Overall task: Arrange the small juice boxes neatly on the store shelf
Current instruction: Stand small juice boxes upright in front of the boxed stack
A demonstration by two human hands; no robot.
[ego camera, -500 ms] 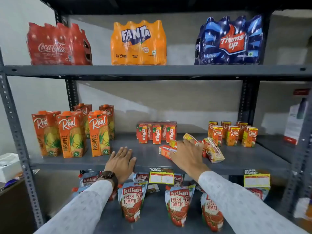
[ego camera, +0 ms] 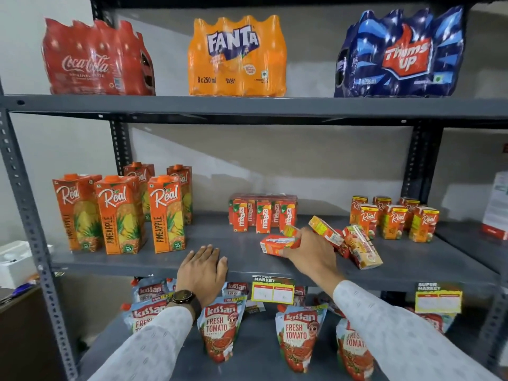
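Observation:
On the grey middle shelf (ego camera: 242, 259), several small juice boxes lie toppled in a heap (ego camera: 360, 246) right of centre. My right hand (ego camera: 310, 251) is closed around one small orange juice box (ego camera: 277, 244) lying on its side at the heap's left. Behind it stand upright Maaza juice boxes (ego camera: 262, 215) in a tidy block. Small Real juice boxes (ego camera: 395, 218) stand upright in rows at the right. My left hand (ego camera: 203, 268) rests flat on the shelf's front edge, fingers spread, holding nothing.
Tall Real pineapple cartons (ego camera: 121, 213) stand at the shelf's left. Coca-Cola (ego camera: 96, 59), Fanta (ego camera: 236, 56) and Thums Up packs (ego camera: 401, 56) fill the top shelf. Kissan tomato pouches (ego camera: 220, 334) stand on the lower shelf. Price tags (ego camera: 272, 290) hang from the shelf edge.
My right hand has curled around the fallen orange juice box and drawn it slightly left of the heap. My left hand stays on the shelf edge.

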